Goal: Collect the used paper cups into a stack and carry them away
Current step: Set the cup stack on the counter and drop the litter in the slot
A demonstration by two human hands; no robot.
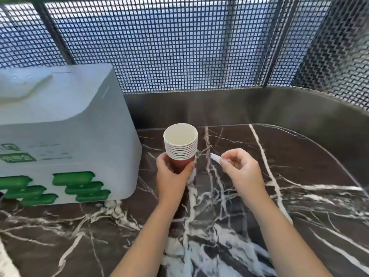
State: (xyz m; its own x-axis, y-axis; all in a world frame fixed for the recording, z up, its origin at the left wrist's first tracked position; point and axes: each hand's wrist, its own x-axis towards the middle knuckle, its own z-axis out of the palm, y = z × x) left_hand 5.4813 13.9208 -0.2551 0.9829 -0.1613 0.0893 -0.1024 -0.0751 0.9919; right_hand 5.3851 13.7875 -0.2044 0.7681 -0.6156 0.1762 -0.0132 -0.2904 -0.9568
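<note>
A stack of several nested paper cups [180, 145], red outside and white inside, stands upright in my left hand [172, 176], which is wrapped around the lowest cup just above the dark marble counter [299, 196]. The top cup looks empty. My right hand [241, 168] is to the right of the stack, a short gap away, pinching a small white scrap [216, 157] between thumb and fingers. What the scrap is cannot be made out.
A large grey-white box with green markings [63, 136] stands on the counter close to the left of the stack. A dark raised rim [259, 104] and a black wire mesh screen [179, 41] close off the back and right.
</note>
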